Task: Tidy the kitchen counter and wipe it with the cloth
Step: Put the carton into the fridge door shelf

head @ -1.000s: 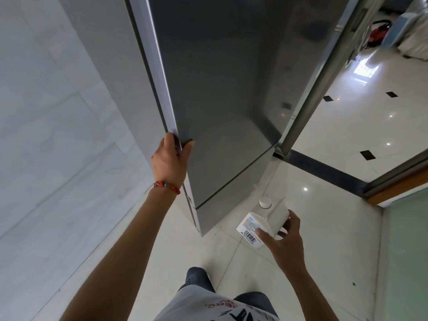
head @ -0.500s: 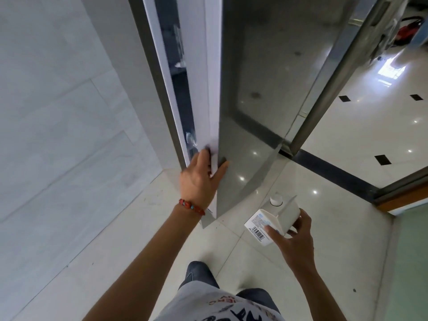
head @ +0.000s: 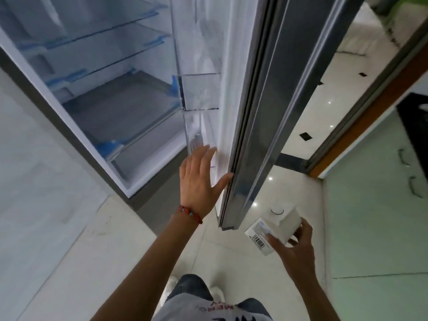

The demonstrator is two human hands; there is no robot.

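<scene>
Left hand spread wide, fingers straight, thumb tip against the inner edge of the tall grey metal fridge door, which stands open; holds nothing. A red beaded bracelet sits at that wrist. Right hand grips a small white carton with round white cap and barcode label, fingers curled round its lower end. Carton tilted, cap uppermost, just below and right of the door's bottom corner. Glass shelves show left of the door.
</scene>
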